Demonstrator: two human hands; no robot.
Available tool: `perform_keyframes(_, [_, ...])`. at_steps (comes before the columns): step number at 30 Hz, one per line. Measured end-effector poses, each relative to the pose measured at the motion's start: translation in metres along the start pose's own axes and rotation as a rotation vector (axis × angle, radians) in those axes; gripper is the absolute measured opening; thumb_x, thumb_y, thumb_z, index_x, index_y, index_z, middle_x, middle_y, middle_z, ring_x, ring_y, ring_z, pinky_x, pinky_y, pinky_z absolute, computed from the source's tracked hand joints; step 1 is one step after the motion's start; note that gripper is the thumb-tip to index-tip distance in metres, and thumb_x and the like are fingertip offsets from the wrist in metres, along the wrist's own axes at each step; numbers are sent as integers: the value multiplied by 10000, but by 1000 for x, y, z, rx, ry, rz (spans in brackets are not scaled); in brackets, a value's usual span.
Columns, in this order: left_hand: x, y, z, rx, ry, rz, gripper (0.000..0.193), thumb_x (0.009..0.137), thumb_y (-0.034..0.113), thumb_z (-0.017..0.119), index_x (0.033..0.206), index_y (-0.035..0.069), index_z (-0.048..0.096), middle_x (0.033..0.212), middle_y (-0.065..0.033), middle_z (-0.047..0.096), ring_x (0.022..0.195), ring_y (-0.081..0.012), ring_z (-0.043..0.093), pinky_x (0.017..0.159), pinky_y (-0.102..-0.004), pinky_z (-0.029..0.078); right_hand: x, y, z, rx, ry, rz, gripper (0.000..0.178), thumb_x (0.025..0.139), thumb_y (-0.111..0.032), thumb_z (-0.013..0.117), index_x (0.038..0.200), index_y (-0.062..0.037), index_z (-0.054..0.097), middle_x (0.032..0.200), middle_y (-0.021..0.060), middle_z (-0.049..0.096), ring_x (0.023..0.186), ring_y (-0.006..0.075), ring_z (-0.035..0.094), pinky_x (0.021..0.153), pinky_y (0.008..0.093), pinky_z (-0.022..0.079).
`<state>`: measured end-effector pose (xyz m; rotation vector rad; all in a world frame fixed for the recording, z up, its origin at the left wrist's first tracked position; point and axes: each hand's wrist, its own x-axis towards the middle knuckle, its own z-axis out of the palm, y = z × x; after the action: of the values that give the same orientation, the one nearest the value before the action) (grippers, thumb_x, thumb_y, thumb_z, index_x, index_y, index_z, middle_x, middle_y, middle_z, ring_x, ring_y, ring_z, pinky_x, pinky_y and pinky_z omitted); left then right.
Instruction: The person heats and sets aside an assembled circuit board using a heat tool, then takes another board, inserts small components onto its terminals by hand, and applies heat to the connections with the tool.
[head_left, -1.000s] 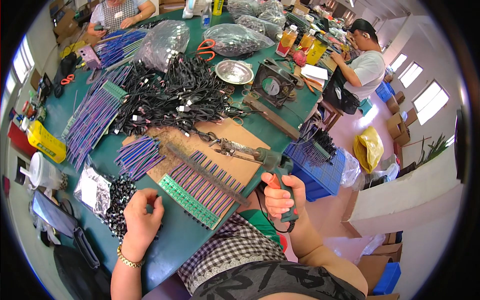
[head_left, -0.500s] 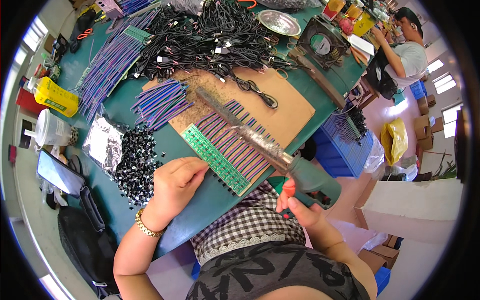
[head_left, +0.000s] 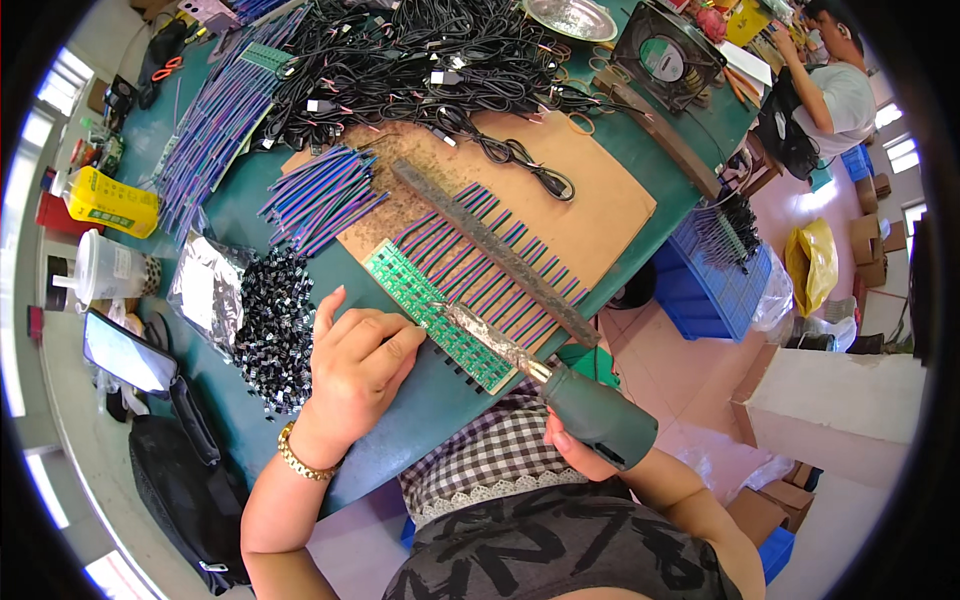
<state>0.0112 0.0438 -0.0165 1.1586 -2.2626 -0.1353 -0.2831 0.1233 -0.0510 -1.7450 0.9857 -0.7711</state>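
My left hand [head_left: 360, 365] is at the near edge of a green circuit board panel [head_left: 385, 268], thumb and fingertips pinched; what they hold, if anything, is too small to make out. My right hand [head_left: 578, 457] grips a dark green soldering gun [head_left: 603, 415], its fingers partly hidden behind the body. The gun's silvery shaft slants over the panel, with its tip near my left fingertips; I cannot tell whether it touches. Rows of striped purple, black and green wires [head_left: 490, 290] run from the panel's far side, under a dark metal bar [head_left: 500, 255].
Under the panel lies a brown board [head_left: 600, 190]. Small black-and-silver connectors [head_left: 272, 330] are heaped left, beside a silvery bag [head_left: 205, 285]. Beyond are a wire bundle [head_left: 320, 195], black cables [head_left: 400, 70] and a fan [head_left: 665, 60]. A phone [head_left: 128, 350] rests at left; a person [head_left: 835, 95] sits far right.
The soldering gun has come down and left from over the metal bar, and its tip is now over the panel. My left hand stays by the panel's edge, one finger more raised.
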Motion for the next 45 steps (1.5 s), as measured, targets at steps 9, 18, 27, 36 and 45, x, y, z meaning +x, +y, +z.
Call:
perform_keyframes(9, [1,-3,0,4,-10,24,256,668,22,791,897,106,712,901,-6,699,823,-180,662,1039,-480,393,-10,6,6,-63,-22,-13,360,666,-160,725,1010,-56,708,945,91,704,761,269,687,637,345,564])
perform_keyframes(18, [3,-3,0,-32,-28,6,262,670,20,791,905,102,711,905,-15,694,836,-192,653,984,-463,423,-12,14,9,-333,59,-207,448,639,-198,752,1055,-39,702,944,89,692,707,239,688,583,319,545])
perform_keyframes(27, [5,-4,-3,-24,-49,48,268,668,17,786,911,97,706,914,-24,687,840,-199,652,953,-458,435,-15,34,11,-307,62,-435,373,652,-171,772,991,-39,689,890,69,664,645,210,664,514,295,511])
perform_keyframes(36, [3,-6,0,16,-23,82,259,671,30,785,908,90,699,895,-22,683,810,-184,655,1052,-496,399,-12,-5,5,-147,-58,113,61,799,-51,687,859,-53,674,755,50,674,642,180,643,585,300,523])
perform_keyframes(45, [6,-7,-1,15,-36,103,266,666,42,785,915,81,701,902,-31,684,816,-197,655,988,-484,450,-34,25,10,-139,-25,-7,469,601,-212,805,1023,-49,681,838,74,656,625,260,645,546,338,511])
